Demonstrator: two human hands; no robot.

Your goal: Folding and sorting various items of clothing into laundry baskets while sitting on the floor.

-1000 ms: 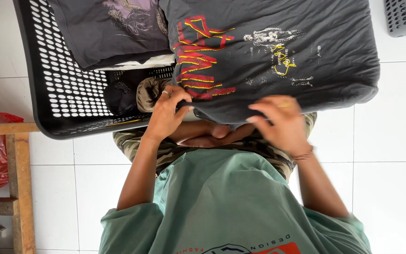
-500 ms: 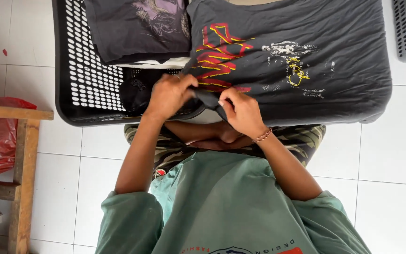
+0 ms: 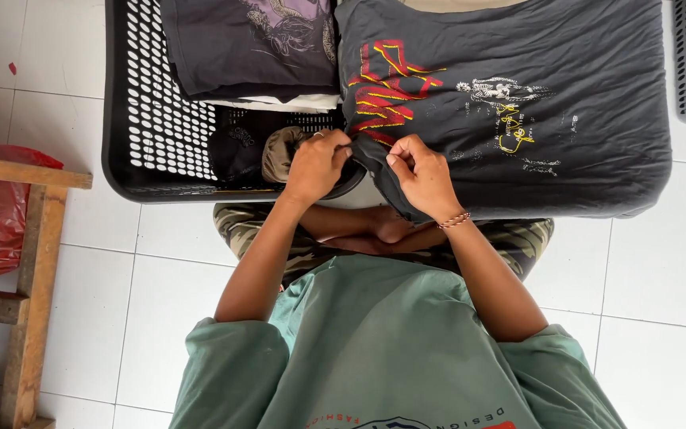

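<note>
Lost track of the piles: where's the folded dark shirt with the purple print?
In the head view, the folded purple-print shirt lies upper left in the black basket, beside the grey shirt.

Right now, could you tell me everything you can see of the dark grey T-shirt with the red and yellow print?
The dark grey T-shirt looks like soft, slightly creased cotton. It lies spread flat, print upward: red and yellow lettering beside smaller white and yellow graphics. Its left part overlaps the black perforated basket. The left hand and right hand both pinch its near edge, bunching the fabric there.
</note>
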